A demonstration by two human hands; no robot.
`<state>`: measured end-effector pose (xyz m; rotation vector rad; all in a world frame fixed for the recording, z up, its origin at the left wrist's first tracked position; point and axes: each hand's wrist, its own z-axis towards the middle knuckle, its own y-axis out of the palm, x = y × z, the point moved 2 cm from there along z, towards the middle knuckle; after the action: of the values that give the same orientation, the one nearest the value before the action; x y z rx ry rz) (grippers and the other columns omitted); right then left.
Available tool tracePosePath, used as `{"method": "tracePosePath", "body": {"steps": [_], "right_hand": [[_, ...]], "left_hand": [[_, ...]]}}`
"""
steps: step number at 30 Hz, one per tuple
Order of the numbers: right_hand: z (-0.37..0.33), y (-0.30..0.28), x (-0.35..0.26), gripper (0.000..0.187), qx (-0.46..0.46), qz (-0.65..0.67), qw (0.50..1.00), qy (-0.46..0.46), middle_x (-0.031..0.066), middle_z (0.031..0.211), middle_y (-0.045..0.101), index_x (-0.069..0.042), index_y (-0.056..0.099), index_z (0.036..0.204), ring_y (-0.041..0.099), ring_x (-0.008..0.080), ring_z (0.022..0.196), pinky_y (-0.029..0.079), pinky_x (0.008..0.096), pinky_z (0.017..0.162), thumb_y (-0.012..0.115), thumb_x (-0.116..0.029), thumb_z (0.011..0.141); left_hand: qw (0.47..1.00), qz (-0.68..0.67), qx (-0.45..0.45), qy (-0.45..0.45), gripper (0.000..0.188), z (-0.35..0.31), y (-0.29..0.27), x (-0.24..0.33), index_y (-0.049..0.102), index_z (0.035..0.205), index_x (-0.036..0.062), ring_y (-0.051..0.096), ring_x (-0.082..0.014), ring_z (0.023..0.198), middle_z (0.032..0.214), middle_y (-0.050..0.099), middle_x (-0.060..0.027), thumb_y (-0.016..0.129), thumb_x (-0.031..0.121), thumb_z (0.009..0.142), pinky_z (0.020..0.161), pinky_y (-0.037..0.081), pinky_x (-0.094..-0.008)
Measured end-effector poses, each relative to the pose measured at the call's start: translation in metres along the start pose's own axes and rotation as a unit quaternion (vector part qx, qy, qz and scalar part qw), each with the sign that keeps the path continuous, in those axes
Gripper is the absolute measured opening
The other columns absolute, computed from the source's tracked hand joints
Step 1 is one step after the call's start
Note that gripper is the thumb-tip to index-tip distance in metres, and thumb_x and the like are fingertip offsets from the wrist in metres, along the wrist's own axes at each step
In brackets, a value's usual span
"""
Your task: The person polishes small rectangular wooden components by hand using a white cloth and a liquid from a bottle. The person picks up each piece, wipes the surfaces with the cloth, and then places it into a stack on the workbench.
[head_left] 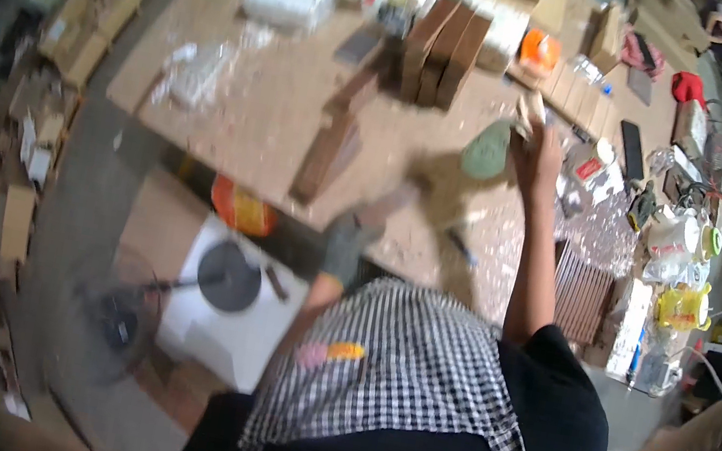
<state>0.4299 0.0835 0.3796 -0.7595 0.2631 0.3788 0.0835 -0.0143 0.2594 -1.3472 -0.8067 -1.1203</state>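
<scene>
Left hand (343, 246), gloved, closes round a blurred brown strip (392, 204) over the counter (244, 123), near its front edge, probably for easy reach. Right hand (539, 160) pinches a pale piece (532, 109) beside a green container (487, 154). Brown blocks (445, 52) sit side by side, likely saving room.

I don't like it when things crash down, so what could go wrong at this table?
The left hand holds a blurred brown piece near the table's edge; if it slips, it might fall to the floor. The long brown strip also lies close to that edge, so a bump could perhaps knock it off. The brown blocks might tip or slide if shoved.
</scene>
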Motion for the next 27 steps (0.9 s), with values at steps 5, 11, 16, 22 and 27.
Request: {"method": "tracePosePath", "body": {"steps": [5,11,16,22,27], "right_hand": [[-0.011,0.039,-0.011,0.031,-0.029,-0.067,0.997,0.029,0.0192,0.097,0.063,-0.001,0.061,0.112,0.062,0.0381,0.089,0.05,0.0455,0.076,0.072,-0.017,0.087],[-0.103,0.09,-0.105,0.034,-0.3,0.193,0.933,0.055,0.0147,0.106,0.065,-0.005,0.06,0.122,0.062,0.0299,0.098,0.051,0.039,0.087,0.058,-0.008,0.088],[-0.202,0.194,-0.159,0.038,-0.394,0.196,0.882,-0.17,0.0115,0.115,0.067,-0.009,0.068,0.119,0.061,0.0319,0.101,0.051,0.041,0.092,0.069,-0.004,0.082],[-0.177,0.198,-0.09,0.026,-0.443,0.399,0.775,0.211,0.0125,0.1,0.069,-0.01,0.078,0.098,0.065,0.0336,0.094,0.055,0.0397,0.086,0.073,-0.004,0.073],[-0.193,0.215,-0.171,0.024,-0.46,0.13,0.876,-0.069,0.0188,0.102,0.069,-0.005,0.076,0.099,0.068,0.0347,0.093,0.056,0.0387,0.086,0.074,-0.011,0.076]], "left_hand": [[0.916,-0.338,0.038,-0.211,0.034,0.022,-0.008,-0.09,0.061,0.117,-0.0028,0.063,-0.0176,0.092,0.106,0.067,-0.0091,0.07,0.004,0.085,0.082,0.055,-0.0276],[0.951,-0.208,0.044,-0.223,0.031,-0.007,-0.011,-0.112,0.062,0.117,-0.0027,0.067,-0.0198,0.093,0.107,0.069,-0.0087,0.066,0.006,0.088,0.082,0.056,-0.0324],[0.951,-0.219,0.137,-0.172,0.037,-0.018,0.014,-0.175,0.067,0.108,0.0011,0.067,-0.0255,0.078,0.086,0.069,-0.019,0.072,0.029,0.084,0.071,0.052,-0.039],[0.938,-0.256,0.048,-0.231,0.032,-0.024,0.018,-0.117,0.066,0.107,-0.002,0.067,-0.0202,0.084,0.095,0.07,-0.0123,0.072,0.021,0.086,0.075,0.055,-0.0345],[0.947,-0.207,0.156,-0.192,0.028,-0.021,0.013,-0.128,0.065,0.108,-0.0015,0.065,-0.0231,0.092,0.098,0.069,-0.0139,0.07,0.014,0.085,0.085,0.052,-0.0361]]}}
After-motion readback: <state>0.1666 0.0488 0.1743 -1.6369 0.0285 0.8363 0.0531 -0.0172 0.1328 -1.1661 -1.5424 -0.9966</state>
